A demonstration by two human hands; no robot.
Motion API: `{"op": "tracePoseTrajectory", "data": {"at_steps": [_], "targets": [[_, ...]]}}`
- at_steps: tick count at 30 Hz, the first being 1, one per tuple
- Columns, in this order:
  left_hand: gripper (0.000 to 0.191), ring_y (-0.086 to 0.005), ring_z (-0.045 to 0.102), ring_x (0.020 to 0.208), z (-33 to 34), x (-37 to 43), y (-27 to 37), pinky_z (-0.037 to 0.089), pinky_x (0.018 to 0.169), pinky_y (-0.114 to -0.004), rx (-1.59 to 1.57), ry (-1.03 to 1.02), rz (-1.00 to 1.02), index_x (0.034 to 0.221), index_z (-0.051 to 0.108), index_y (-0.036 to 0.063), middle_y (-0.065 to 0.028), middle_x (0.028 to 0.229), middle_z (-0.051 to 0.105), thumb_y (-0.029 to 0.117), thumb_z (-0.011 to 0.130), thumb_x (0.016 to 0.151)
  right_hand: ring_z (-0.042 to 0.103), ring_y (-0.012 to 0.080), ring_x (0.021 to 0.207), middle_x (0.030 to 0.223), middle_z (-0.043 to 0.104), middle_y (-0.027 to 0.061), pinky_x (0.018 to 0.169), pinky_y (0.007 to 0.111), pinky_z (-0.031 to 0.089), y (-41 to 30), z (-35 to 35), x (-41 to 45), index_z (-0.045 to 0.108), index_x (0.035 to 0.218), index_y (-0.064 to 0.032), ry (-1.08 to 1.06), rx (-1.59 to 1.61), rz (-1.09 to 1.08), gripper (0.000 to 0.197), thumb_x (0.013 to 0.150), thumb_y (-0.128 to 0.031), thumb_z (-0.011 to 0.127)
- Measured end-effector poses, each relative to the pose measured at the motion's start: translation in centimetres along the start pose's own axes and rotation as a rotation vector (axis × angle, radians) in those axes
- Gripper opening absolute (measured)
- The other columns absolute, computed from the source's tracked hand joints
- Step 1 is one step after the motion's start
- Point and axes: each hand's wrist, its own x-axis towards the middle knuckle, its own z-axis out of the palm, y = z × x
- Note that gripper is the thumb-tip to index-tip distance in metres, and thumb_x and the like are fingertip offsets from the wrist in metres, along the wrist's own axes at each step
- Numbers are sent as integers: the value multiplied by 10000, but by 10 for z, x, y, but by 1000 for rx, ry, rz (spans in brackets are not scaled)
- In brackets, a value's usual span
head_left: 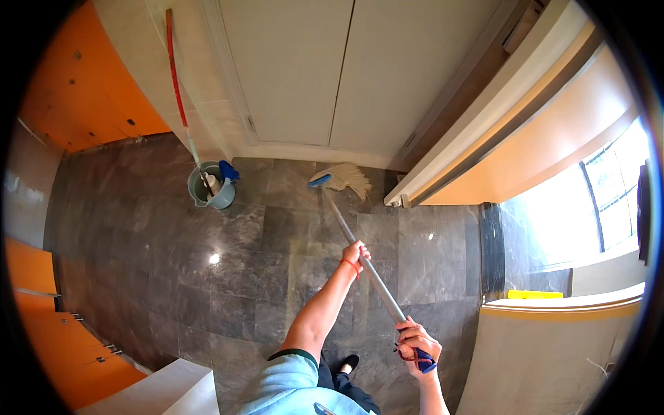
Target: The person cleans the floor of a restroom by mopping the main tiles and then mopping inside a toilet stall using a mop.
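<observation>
A string mop's grey metal handle [383,290] slants from near my body out to the floor ahead. Partway along it, my left hand [356,253] is closed around the tube, a red cord on its wrist. My right hand [418,344] grips the upper end, where a blue end grip [426,361] with a dark red cord loop shows. At the far end, the mop's blue head clamp [319,180] and pale string mop head [348,179] rest on the dark tiled floor [238,290], close to the base of the pale double door.
A grey-blue bucket [224,196] holds a white bottle [211,183], a blue cloth [228,171] over its rim and a red-handled pole [176,78] leaning on the wall. Orange lockers [93,93] line the left. An open door [498,129] juts in at right, beside a doorway.
</observation>
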Motion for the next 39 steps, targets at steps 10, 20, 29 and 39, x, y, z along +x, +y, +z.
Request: {"op": "tracePoseTrajectory", "data": {"at_steps": [10,20,29,39], "targets": [[195,-104,343,353,-121,-34,78,332,386,-276,-24,134,97,521,335,148,31,427,325,148,447,680,502,250,911,738,528,69,920,420,237,29,38,-15,514,664,-20,-288,188,71,86,651,-19,599],[148,-197,448,437,-107,-40,-25,437,421,-353,361,339,118,744,404,16,-86,527,415,160,436,749,555,236,755,615,532,67,887,411,289,-54,-49,-75,508,570,-21,-76,115,210,125,612,-53,622],[124,-224,506,472,-8,-88,-252,450,429,-363,485,42,-184,729,440,24,-93,545,463,133,446,668,536,226,615,531,499,78,839,462,323,-182,-120,-133,477,538,5,129,-278,74,243,680,-156,590],[166,-226,536,504,-6,-128,-364,472,434,-384,585,51,-275,653,479,21,-97,573,512,176,518,607,496,219,482,451,447,93,869,465,277,-197,-154,-197,421,493,-9,475,-324,-75,142,635,-12,431]]}}
